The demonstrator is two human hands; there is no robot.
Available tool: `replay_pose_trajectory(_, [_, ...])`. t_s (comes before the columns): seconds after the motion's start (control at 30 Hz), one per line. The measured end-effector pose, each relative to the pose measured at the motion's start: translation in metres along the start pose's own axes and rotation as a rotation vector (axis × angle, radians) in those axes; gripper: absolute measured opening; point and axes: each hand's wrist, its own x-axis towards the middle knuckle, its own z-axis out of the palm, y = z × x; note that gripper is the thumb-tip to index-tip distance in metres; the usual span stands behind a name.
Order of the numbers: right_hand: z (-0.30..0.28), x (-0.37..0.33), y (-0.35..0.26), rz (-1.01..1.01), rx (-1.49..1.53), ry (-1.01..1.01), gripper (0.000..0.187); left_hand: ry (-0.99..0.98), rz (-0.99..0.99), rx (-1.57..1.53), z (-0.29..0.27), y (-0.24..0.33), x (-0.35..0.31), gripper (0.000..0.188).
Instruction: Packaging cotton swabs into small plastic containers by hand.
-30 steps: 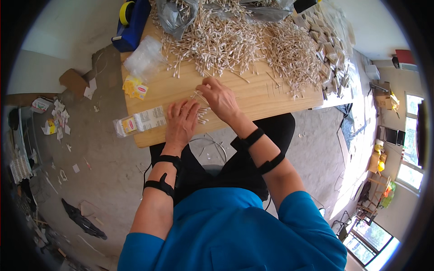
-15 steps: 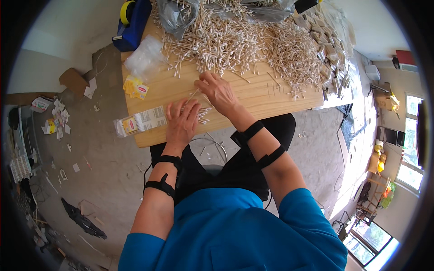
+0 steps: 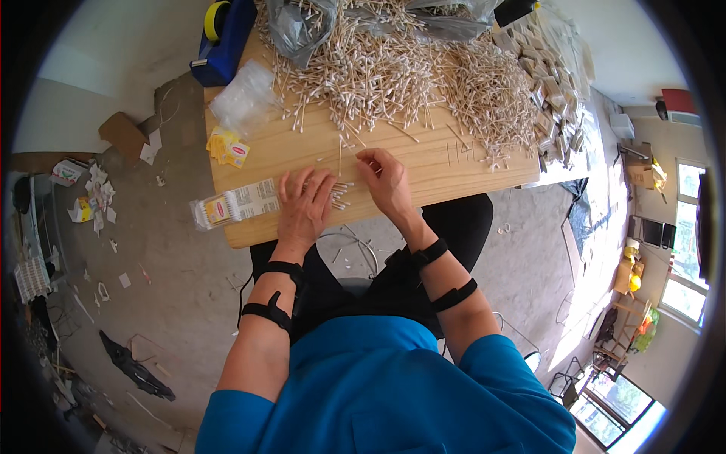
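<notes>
Left hand point(image 3: 306, 198): palm down just right of the clear packet, fingers slightly spread, covering a small bunch of cotton swabs point(image 3: 342, 195). The white tips protrude on the side facing away from the packet. The underside is hidden; whether the fingers clasp the bunch cannot be told.

Right hand point(image 3: 389, 181): farther right of the packet, fingers curled and thumb drawn in toward the index finger. Whether anything is pinched there cannot be determined. A single swab point(image 3: 339, 160) lies between the two hands, right of and slightly beyond the packet.

The packet point(image 3: 217, 209) itself contains upright-looking swabs and a yellow label. A printed card point(image 3: 257, 198) adjoins its right side, reaching toward the left hand.

Just beyond the packet: yellow cards point(image 3: 227, 149). Farther beyond: clear plastic bags point(image 3: 246, 97), then a blue tape dispenser point(image 3: 224, 57) with a yellow roll.

Beyond and right of the packet: a large heap of loose swabs point(image 3: 370, 83), with a grey plastic bag point(image 3: 302, 34) at its far side. Farthest right of the packet: a pile of small packs point(image 3: 560, 98). All noted items rest on a wooden table point(image 3: 431, 155).
</notes>
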Motion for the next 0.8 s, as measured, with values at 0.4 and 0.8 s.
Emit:
replay_pose_trajectory(0.4, [0.044,-0.010,-0.014,0.167,-0.350,0.109,0.015,0.020,0.005,-0.022,0.005,-0.001,0.000,0.037])
replay_pose_trajectory(0.8, [0.013,-0.026,0.005,0.018,-0.340,0.099,0.008,0.031,0.017,-0.055,0.001,-0.001,0.002,0.037])
